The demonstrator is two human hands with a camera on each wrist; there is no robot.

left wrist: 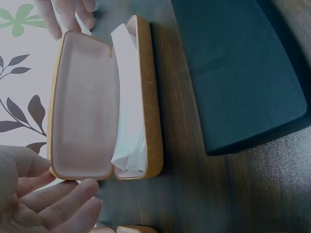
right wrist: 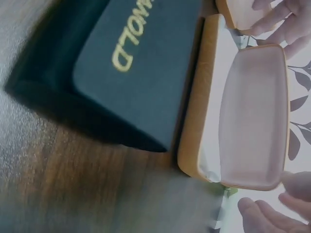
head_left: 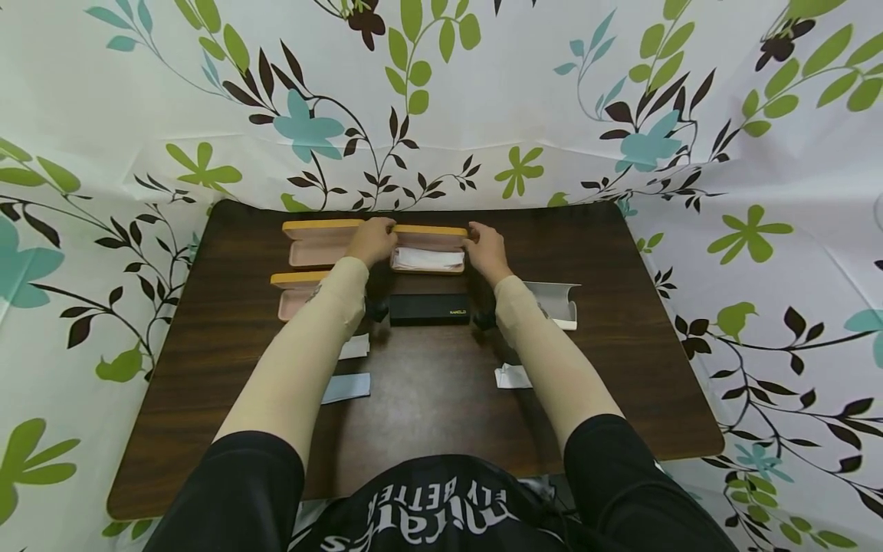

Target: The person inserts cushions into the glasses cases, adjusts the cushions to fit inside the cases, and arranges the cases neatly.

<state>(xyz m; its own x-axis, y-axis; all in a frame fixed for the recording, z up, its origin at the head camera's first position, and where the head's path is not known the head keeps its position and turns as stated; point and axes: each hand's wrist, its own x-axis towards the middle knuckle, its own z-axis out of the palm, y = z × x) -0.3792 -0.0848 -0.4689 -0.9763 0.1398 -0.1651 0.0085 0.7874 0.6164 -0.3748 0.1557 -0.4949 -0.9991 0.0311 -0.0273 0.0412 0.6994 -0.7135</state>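
Observation:
An open glasses case (head_left: pixel 428 230) with a tan outside and pale pink lining stands at the back of the table, its lid up. Along its lower half lies a folded white cloth or wrap (left wrist: pixel 129 97). At the lid's left end, my left hand (head_left: pixel 372 241) pinches the corner between thumb and index finger, the other fingers spread below. My right hand (head_left: pixel 487 251) pinches the opposite corner, its thumb at the lid's edge in the right wrist view. Directly in front of the case lies a black box (head_left: pixel 429 310) with gold lettering.
Two more open tan cases stand left, one at the back (head_left: pixel 317 251) and one nearer (head_left: pixel 293 300), partly behind my left arm. A white open case (head_left: pixel 557 300) is right of my right forearm. Nearer lie a blue cloth (head_left: pixel 347 387) and white pieces (head_left: pixel 512 376). A patterned curtain backs the table.

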